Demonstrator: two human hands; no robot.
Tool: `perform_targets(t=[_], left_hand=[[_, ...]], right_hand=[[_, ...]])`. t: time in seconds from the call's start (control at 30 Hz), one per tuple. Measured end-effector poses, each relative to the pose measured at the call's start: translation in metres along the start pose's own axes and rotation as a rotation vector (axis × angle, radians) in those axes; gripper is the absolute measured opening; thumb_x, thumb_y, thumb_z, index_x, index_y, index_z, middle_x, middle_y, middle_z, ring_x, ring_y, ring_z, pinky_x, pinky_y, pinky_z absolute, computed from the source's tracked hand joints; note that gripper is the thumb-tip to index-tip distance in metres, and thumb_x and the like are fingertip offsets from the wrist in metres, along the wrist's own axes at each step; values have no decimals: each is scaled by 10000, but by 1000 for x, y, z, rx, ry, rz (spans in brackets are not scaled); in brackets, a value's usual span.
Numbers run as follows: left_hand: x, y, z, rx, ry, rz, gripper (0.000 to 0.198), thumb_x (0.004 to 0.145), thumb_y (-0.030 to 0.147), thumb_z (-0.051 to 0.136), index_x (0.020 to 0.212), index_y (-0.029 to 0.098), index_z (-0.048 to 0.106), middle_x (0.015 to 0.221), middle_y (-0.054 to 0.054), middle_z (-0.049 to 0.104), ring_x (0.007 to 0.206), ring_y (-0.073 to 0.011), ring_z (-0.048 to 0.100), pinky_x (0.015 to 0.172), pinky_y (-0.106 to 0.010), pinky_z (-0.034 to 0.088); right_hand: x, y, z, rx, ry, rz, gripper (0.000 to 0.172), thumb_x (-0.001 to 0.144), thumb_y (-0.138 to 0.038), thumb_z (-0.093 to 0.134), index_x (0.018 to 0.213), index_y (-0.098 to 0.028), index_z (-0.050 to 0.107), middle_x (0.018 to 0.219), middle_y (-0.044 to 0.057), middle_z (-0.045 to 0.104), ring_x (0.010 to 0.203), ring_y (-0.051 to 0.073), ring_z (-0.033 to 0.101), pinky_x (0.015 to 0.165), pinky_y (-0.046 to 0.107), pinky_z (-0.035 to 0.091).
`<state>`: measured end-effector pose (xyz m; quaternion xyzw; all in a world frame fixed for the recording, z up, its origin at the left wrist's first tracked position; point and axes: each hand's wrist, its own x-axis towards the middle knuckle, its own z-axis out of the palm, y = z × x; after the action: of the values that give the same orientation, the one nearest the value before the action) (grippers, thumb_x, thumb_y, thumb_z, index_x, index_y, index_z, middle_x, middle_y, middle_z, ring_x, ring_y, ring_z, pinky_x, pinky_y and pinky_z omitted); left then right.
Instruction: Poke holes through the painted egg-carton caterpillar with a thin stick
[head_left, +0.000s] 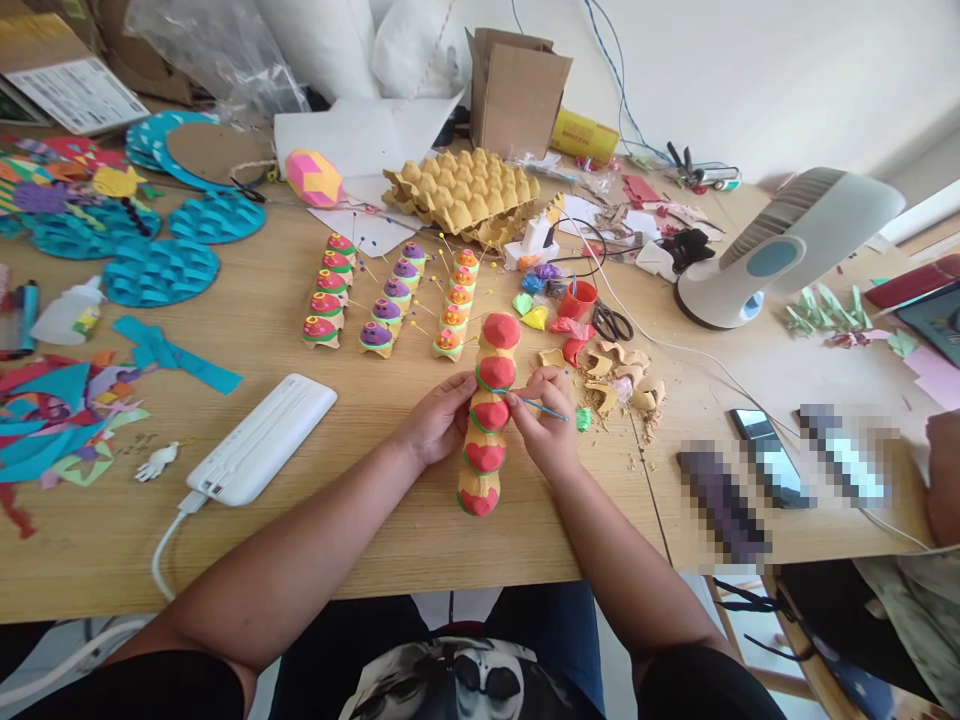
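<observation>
Red egg-carton strip (489,420), frame centre: left hand (435,420) is gripping it; right hand (546,430) is pinching a thin blue stick (546,407).

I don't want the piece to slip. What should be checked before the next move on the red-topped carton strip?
1. Left hand steadies the carton strip: ok, it is against the strip's side.
2. Right hand grips the thin blue stick: ok, pinched in its fingers.
3. Strip lies on the table: ok.
4. Stick's working end meets the strip: cannot tell, fingers hide it.
5. Scissors away from both hands: ok, they lie beyond the carton scraps.
</observation>
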<state>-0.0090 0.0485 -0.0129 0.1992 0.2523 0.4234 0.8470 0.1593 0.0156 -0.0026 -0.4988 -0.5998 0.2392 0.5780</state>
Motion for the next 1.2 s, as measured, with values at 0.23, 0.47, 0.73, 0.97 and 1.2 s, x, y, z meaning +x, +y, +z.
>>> perform_targets(t=[0.23,0.47,0.73,0.97,1.2], left_hand=[[-2,1,3,-4,7,-12,156,863,275,789,879,148,700,822,-43,759,672,-150,700,626,-239,568],[-2,0,2,1,4,-19,139,873,277,779,895,161,705,775,-17,738,644,-141,683,604,-233,556],[1,3,1,1,11,13,162,876,299,778,903,160,701,805,-23,740,656,-145,687,616,-242,569],[2,2,-2,-2,-22,1,152,892,301,758,967,176,718,833,-19,745,668,-143,683,617,-246,562],[0,1,2,-8,-1,-16,144,882,286,769,949,167,724,833,-32,750,671,-148,679,613,-237,544]], right_hand=[[-1,3,2,2,11,-12,144,884,-327,728,776,-251,671,920,33,519,925,211,510,873,397,453],[-3,7,2,1,9,19,166,889,-376,721,790,-253,669,944,36,531,983,218,522,930,399,455],[-3,6,-2,158,-17,79,205,883,-429,728,793,-251,683,1047,59,554,1057,241,532,1027,449,428],[-1,8,-2,116,-6,88,232,885,-446,725,777,-250,665,1046,52,562,1070,235,547,1028,431,437],[0,10,-3,97,-32,63,216,883,-440,735,793,-251,685,1060,57,556,1080,237,540,1030,435,430]])
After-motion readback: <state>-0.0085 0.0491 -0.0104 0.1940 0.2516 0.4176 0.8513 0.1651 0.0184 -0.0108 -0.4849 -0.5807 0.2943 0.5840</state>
